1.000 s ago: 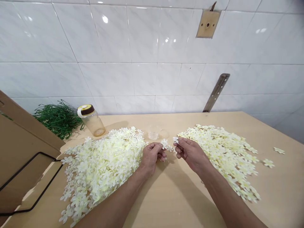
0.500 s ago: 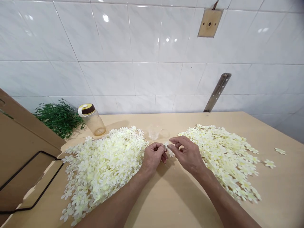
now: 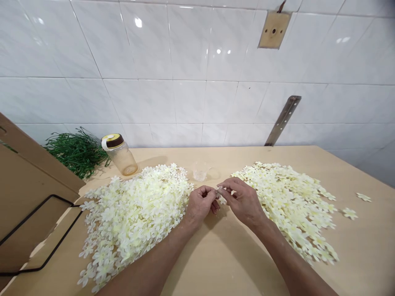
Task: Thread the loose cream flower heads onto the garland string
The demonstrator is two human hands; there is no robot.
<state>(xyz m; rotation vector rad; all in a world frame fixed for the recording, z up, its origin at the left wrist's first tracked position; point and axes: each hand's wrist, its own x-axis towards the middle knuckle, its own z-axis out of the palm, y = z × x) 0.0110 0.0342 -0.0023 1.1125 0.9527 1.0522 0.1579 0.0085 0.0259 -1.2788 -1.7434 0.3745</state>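
l hand [image 3: 200, 204] & r hand [image 3: 243, 202] pinch sm. white flowers [image 3: 222, 200] btwn their fingertips, both abt equally near, long axis unclear.

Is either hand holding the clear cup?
No, the clear cup stands on the table beyond the left hand and right hand, between the left flower pile and right flower pile.
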